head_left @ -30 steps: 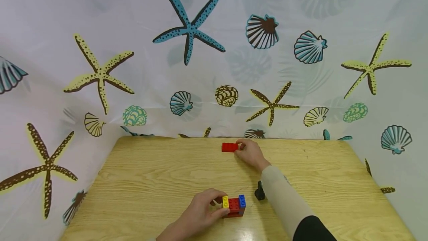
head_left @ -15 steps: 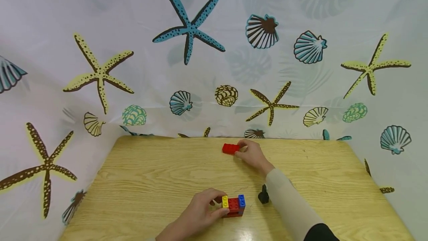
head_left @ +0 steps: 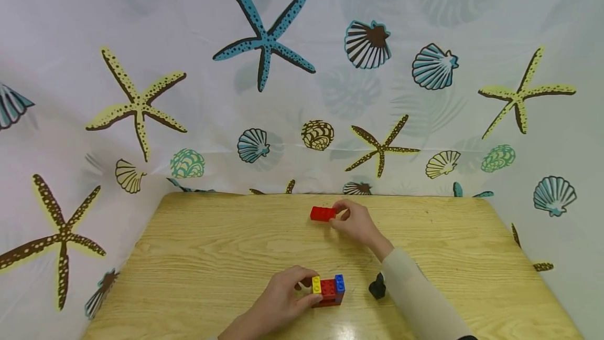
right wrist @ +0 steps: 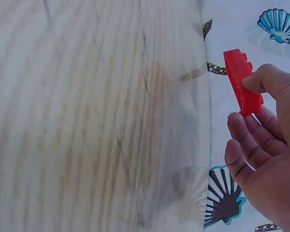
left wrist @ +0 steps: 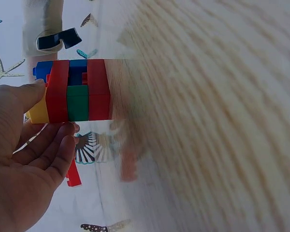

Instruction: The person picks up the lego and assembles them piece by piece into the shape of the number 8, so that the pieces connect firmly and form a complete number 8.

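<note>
From the head view, the right hand (head_left: 355,223) has drawn the red brick (head_left: 323,214) nearer, still pinching it at 12 o'clock on the desk (head_left: 212,256); the left hand (head_left: 278,303) grips the stack (head_left: 329,290). The left wrist view alone shows the stack's green brick (left wrist: 78,103). The right wrist view shows the red brick clear of the desk.

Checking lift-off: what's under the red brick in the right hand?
Nothing touches the red brick from below: the right hand pinches its end, lifted, with bare wooden table beneath it. The brick's underside is not visible in either view.
</note>
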Action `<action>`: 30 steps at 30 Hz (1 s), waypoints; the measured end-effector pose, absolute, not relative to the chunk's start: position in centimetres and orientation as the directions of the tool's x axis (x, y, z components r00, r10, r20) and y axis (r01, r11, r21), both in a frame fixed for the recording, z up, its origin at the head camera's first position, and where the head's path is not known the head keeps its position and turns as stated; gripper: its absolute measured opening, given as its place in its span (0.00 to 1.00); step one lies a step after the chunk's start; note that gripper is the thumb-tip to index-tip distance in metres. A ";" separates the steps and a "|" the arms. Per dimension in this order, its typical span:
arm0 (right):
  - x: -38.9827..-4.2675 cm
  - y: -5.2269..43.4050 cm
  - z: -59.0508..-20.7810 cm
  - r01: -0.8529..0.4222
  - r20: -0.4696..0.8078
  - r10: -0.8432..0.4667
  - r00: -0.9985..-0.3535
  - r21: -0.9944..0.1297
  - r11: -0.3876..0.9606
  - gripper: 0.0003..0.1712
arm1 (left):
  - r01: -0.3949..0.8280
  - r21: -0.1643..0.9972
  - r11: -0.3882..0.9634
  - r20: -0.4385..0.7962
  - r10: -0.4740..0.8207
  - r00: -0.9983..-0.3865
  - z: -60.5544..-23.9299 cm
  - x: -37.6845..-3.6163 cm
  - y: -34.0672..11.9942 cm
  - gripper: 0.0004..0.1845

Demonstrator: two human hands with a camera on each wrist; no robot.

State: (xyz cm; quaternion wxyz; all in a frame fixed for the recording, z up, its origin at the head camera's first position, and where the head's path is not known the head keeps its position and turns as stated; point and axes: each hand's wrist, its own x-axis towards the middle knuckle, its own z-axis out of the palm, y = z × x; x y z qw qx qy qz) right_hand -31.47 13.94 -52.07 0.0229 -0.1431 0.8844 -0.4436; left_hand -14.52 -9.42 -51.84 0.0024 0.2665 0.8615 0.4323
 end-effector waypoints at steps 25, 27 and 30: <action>-25.7 15.2 -50.4 -0.346 0.157 -0.375 -0.914 -0.785 0.514 0.18 | 0.457 0.736 0.499 0.227 0.454 -0.862 -51.9 -14.5 -9.4 0.22; -25.4 15.3 -50.4 -0.357 0.167 -0.380 -0.910 -0.781 0.513 0.18 | 0.461 0.736 0.496 0.233 0.453 -0.860 -51.9 -14.5 -9.4 0.22; -25.1 15.4 -50.3 -0.367 0.176 -0.383 -0.907 -0.778 0.511 0.18 | 0.469 0.734 0.491 0.244 0.454 -0.857 -51.9 -14.4 -9.4 0.21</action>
